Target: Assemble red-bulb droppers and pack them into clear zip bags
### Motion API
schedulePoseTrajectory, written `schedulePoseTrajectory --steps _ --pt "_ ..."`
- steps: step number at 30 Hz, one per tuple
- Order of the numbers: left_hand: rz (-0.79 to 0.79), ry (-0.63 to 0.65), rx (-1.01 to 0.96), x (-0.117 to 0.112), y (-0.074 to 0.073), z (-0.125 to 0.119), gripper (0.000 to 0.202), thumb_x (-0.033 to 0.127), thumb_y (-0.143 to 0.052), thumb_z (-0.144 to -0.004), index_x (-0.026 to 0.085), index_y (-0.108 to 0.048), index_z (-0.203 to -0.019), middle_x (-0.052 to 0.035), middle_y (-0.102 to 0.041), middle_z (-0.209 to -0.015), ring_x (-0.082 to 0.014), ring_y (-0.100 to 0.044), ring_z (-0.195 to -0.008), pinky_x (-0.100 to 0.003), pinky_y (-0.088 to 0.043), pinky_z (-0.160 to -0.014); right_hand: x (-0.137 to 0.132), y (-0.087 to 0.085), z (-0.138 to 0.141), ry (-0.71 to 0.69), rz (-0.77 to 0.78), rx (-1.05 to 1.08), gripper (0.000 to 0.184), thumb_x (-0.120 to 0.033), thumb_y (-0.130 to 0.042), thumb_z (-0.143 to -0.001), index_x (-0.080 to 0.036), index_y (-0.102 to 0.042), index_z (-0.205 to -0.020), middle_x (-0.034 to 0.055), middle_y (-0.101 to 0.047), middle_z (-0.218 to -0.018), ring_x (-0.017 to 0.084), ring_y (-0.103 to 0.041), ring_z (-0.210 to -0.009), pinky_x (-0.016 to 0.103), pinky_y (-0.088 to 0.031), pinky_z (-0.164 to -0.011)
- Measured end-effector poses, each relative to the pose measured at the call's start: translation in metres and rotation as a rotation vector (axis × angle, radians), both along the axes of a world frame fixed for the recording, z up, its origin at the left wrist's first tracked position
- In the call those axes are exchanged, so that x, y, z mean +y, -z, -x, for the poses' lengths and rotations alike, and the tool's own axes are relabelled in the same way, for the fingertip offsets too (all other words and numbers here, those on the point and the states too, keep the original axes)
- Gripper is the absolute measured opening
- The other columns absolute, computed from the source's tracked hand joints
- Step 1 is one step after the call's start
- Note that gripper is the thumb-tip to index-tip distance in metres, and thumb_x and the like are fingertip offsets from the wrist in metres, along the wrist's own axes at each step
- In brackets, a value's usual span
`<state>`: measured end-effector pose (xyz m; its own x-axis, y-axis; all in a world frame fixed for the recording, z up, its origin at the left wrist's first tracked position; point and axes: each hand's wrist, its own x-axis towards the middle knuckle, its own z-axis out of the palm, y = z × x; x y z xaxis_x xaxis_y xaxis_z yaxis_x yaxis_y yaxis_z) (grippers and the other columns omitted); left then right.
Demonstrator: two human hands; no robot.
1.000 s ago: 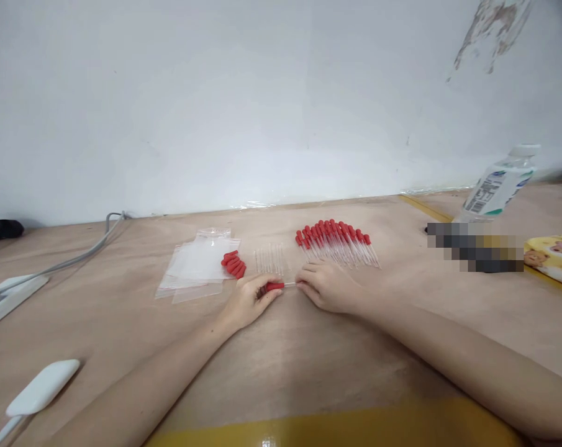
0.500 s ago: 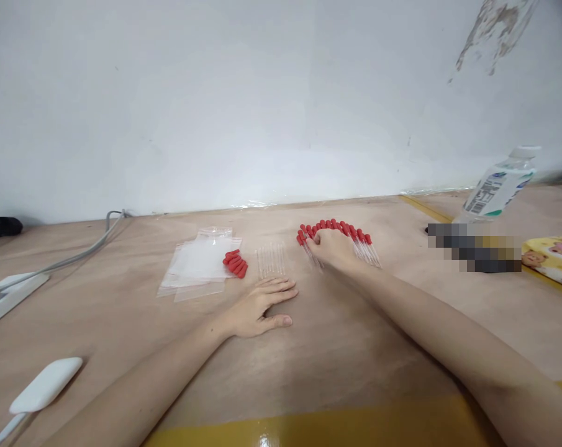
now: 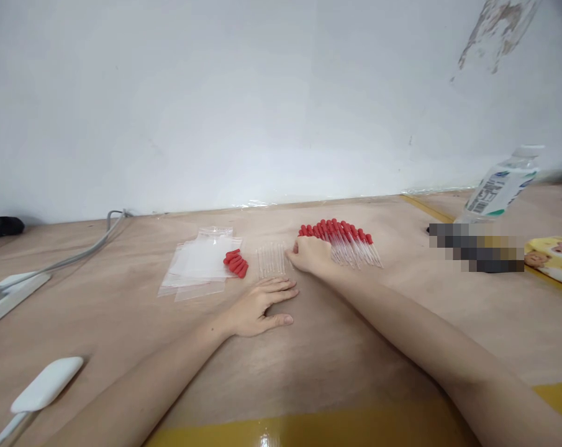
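My left hand (image 3: 257, 307) lies flat on the wooden table (image 3: 336, 347), fingers stretched out, holding nothing, just in front of a row of clear glass tubes (image 3: 270, 259). My right hand (image 3: 311, 254) rests with curled fingers at the right end of those tubes, its fingertips touching them; what they pinch, if anything, is hidden. Right behind it lies a fan of assembled droppers with red bulbs (image 3: 343, 239). A small heap of loose red rubber bulbs (image 3: 235, 262) sits left of the tubes.
Clear zip bags (image 3: 194, 267) lie left of the bulbs. A white power strip (image 3: 10, 292) with a grey cable is at far left, a white object (image 3: 45, 383) near the front left. A plastic bottle (image 3: 502, 185) and a yellow packet (image 3: 553, 257) stand at right.
A second ago both hands held one dropper together. The right hand carried it to the fan of droppers, then slid left to the glass tubes. The left hand flattened onto the table.
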<state>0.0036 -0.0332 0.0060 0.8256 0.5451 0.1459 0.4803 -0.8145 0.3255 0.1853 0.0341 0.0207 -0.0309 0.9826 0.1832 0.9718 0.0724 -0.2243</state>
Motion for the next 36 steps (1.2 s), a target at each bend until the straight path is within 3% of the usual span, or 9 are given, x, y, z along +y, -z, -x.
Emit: schedulePoseTrajectory --steps 7,9,12,15,17,22,28,32,36 --pt "-0.025 -0.033 -0.114 -0.002 0.002 -0.002 0.043 0.040 -0.051 -0.086 0.019 -0.053 -0.123 -0.0096 -0.051 -0.129 -0.0228 -0.046 -0.120 -0.038 -0.036 -0.100 0.000 -0.003 0.014 -0.044 0.109 -0.077 0.032 -0.032 -0.043 -0.084 -0.011 -0.066 -0.092 0.0183 -0.066 -0.093 0.026 -0.063 -0.088 0.032 -0.043 -0.068" --pt "-0.118 -0.188 -0.222 0.004 0.000 0.002 0.031 0.036 -0.050 -0.086 0.018 -0.062 -0.109 -0.0086 -0.062 -0.113 -0.0212 -0.055 -0.106 -0.036 -0.041 -0.092 -0.006 -0.002 0.010 -0.062 0.104 -0.087 0.029 -0.027 -0.043 -0.083 -0.011 -0.064 -0.093 0.0176 -0.066 -0.094 0.026 -0.062 -0.088 0.033 -0.043 -0.068" --pt "-0.332 -0.574 -0.367 0.022 -0.008 0.019 0.023 0.033 -0.051 -0.083 0.017 -0.066 -0.081 -0.0068 -0.064 -0.082 -0.0211 -0.057 -0.085 -0.035 -0.044 -0.080 -0.020 0.003 -0.001 -0.096 -0.004 -0.103 0.029 -0.023 -0.039 -0.085 -0.008 -0.059 -0.100 0.0181 -0.064 -0.095 0.027 -0.060 -0.087 0.034 -0.041 -0.069" --pt "-0.393 -0.875 -0.307 0.041 -0.016 0.043 0.019 0.034 -0.054 -0.077 0.017 -0.063 -0.077 -0.0061 -0.060 -0.078 -0.0231 -0.054 -0.083 -0.036 -0.043 -0.077 -0.036 0.010 -0.018 -0.237 -0.196 -0.136 0.024 -0.020 -0.036 -0.087 -0.009 -0.056 -0.094 0.0163 -0.063 -0.090 0.026 -0.057 -0.084 0.035 -0.038 -0.072" --pt "-0.325 -0.942 -0.259 0.049 -0.019 0.056 0.020 0.035 -0.055 -0.074 0.017 -0.062 -0.080 -0.0058 -0.060 -0.081 -0.0232 -0.055 -0.083 -0.034 -0.043 -0.075 -0.044 0.014 -0.031 -0.332 -0.264 -0.121 0.020 -0.019 -0.036 -0.089 -0.012 -0.055 -0.088 0.0125 -0.062 -0.086 0.023 -0.056 -0.080 0.034 -0.037 -0.073" --pt "-0.252 -0.979 -0.216 0.054 -0.017 0.065 0.023 0.038 -0.053 -0.074 0.017 -0.063 -0.076 -0.0062 -0.060 -0.079 -0.0229 -0.056 -0.079 -0.033 -0.042 -0.072 -0.053 0.029 -0.053 -0.468 -0.409 -0.014 0.017 -0.020 -0.039 -0.090 -0.016 -0.055 -0.088 0.0066 -0.063 -0.083 0.019 -0.056 -0.078 0.032 -0.035 -0.074" --pt "-0.390 -0.965 -0.308 0.051 -0.017 0.059 0.023 0.037 -0.051 -0.077 0.017 -0.061 -0.070 -0.0055 -0.059 -0.074 -0.0224 -0.055 -0.079 -0.034 -0.041 -0.074 -0.052 0.041 -0.057 -0.519 -0.517 0.039 0.022 -0.018 -0.039 -0.090 -0.017 -0.057 -0.101 0.0063 -0.065 -0.087 0.018 -0.057 -0.081 0.031 -0.036 -0.075" --pt "-0.485 -0.905 -0.389 0.045 -0.021 0.051 0.021 0.035 -0.052 -0.078 0.018 -0.059 -0.069 -0.0033 -0.057 -0.070 -0.0203 -0.054 -0.075 -0.032 -0.041 -0.072 -0.051 0.042 -0.057 -0.539 -0.505 0.084 0.021 -0.017 -0.039 -0.089 -0.017 -0.058 -0.098 0.0054 -0.064 -0.086 0.017 -0.057 -0.079 0.031 -0.037 -0.075" --pt "-0.348 -0.740 -0.465 0.031 -0.018 0.034 0.019 0.034 -0.051 -0.081 0.018 -0.059 -0.075 -0.0025 -0.060 -0.075 -0.0173 -0.055 -0.074 -0.028 -0.042 -0.067 -0.051 0.044 -0.058 -0.523 -0.502 0.138 0.018 -0.018 -0.039 -0.089 -0.017 -0.057 -0.094 0.0054 -0.063 -0.087 0.016 -0.056 -0.079 0.030 -0.038 -0.075"
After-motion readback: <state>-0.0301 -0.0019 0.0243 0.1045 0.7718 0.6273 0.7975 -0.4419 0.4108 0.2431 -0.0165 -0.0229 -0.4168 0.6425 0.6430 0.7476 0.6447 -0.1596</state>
